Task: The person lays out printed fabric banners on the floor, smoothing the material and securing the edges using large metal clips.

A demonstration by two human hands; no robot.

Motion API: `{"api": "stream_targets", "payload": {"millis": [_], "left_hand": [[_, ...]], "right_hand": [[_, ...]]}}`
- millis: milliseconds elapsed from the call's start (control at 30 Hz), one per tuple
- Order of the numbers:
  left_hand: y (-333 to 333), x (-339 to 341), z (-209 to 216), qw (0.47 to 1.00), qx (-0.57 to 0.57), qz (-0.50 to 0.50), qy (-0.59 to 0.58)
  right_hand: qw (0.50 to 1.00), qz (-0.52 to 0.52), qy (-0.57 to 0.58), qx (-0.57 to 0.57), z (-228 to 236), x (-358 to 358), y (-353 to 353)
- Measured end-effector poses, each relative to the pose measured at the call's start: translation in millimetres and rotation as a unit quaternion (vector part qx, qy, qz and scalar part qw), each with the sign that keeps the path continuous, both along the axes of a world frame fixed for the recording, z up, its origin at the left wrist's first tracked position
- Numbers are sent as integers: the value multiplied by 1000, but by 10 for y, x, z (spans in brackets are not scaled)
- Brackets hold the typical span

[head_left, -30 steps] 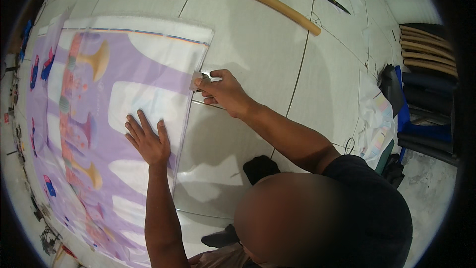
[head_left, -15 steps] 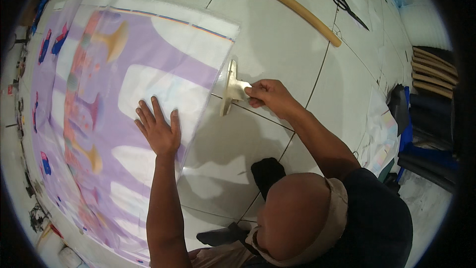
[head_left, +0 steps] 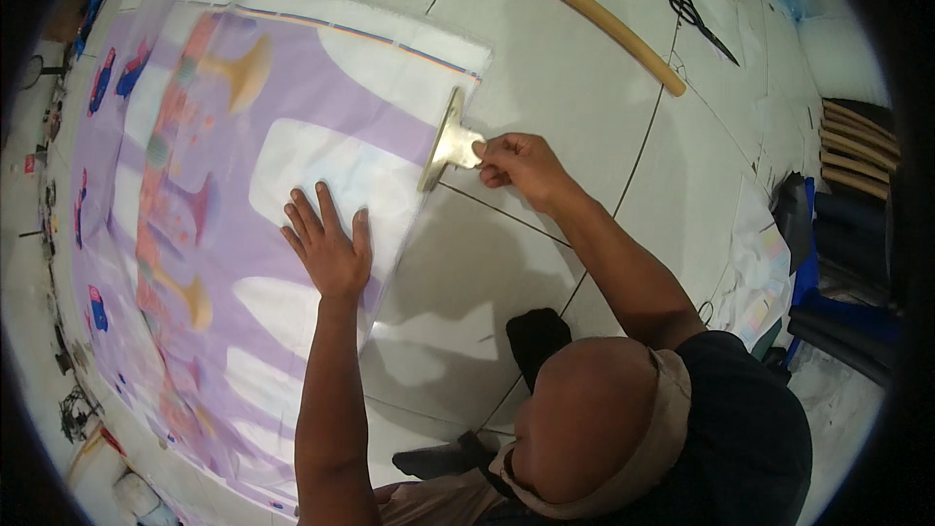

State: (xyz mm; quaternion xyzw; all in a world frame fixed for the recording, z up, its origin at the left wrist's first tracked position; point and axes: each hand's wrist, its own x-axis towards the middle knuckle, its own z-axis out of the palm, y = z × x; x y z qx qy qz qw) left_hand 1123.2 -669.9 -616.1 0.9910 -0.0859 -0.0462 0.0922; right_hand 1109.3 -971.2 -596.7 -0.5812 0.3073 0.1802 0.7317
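Note:
A large printed sheet (head_left: 292, 156) in purple and white lies spread across the tiled floor on my left. My left hand (head_left: 333, 245) rests flat on it near its right edge, fingers spread. A wide T-shaped metal clip (head_left: 454, 144) is pinched by its narrow tab between the thumb and fingers of my right hand (head_left: 521, 168). Its long bar lines up with the sheet's right edge, just below the upper right corner. I cannot tell whether the bar grips the sheet or only lies against it.
A long tan tube (head_left: 584, 15) lies on the floor beyond the sheet. Black scissors (head_left: 703, 27) are at the far right. Several brown and dark rolls (head_left: 857, 151) are stacked at the right, beside a crumpled printed sheet (head_left: 760, 263).
My right hand has brought the metal clip up and left to the sheet's edge. The whole view has shifted slightly; my left hand stays flat on the sheet.

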Motion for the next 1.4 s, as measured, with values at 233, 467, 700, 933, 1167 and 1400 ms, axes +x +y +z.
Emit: {"api": "stream_targets", "payload": {"millis": [233, 467, 700, 933, 1167, 1400], "left_hand": [[34, -5, -8, 1000, 6, -1, -2], [23, -14, -20, 1000, 8, -3, -7], [15, -24, 13, 1000, -5, 0, -4], [32, -23, -3, 1000, -1, -2, -7], [20, -18, -3, 1000, -3, 2, -11], [28, -13, 9, 1000, -2, 6, -8]], "right_hand": [[999, -40, -14, -21, -18, 124, 1], [999, -33, -23, -26, -12, 103, 24], [999, -24, -26, -34, 17, 110, 67], [997, -15, -29, -64, 6, 137, 48], [997, 16, -33, -70, 23, 154, 15], [996, 22, -32, -85, 38, 167, 50]]}}
